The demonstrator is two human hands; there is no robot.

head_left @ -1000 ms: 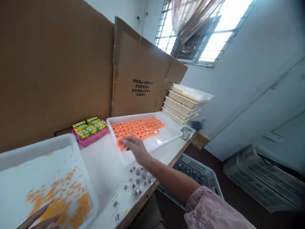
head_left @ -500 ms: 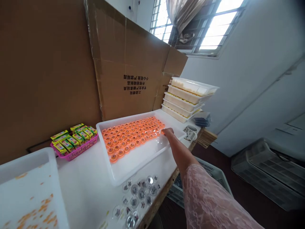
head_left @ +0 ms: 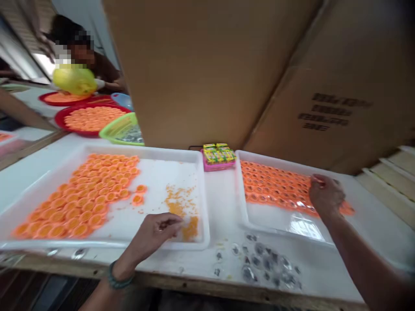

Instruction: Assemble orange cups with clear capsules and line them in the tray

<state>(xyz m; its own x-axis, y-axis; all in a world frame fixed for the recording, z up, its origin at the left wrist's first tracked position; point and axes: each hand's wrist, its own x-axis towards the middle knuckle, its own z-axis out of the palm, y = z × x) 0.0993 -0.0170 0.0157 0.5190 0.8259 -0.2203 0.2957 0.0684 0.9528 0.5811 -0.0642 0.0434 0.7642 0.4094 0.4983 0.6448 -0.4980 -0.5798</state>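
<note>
Orange caps (head_left: pixel 78 198): where now?

The view's swung left. They lie in the left tray (head_left: pixel 97 245), lower left, and the right tray (head_left: pixel 239 181), right of centre.

Grip?

Left hand (head_left: pixel 152 235) has fingertips pressed together above orange crumbs (head_left: pixel 184 216). Right hand (head_left: pixel 326 196) curls over caps, holding what, I can't tell.

Orange caps (head_left: pixel 275 188) in the right tray (head_left: pixel 238 190) are being touched by the right hand (head_left: pixel 326 196), while crumbs (head_left: pixel 178 205) in the left tray (head_left: pixel 204 207) are being touched by the left hand (head_left: pixel 152 235).
</note>
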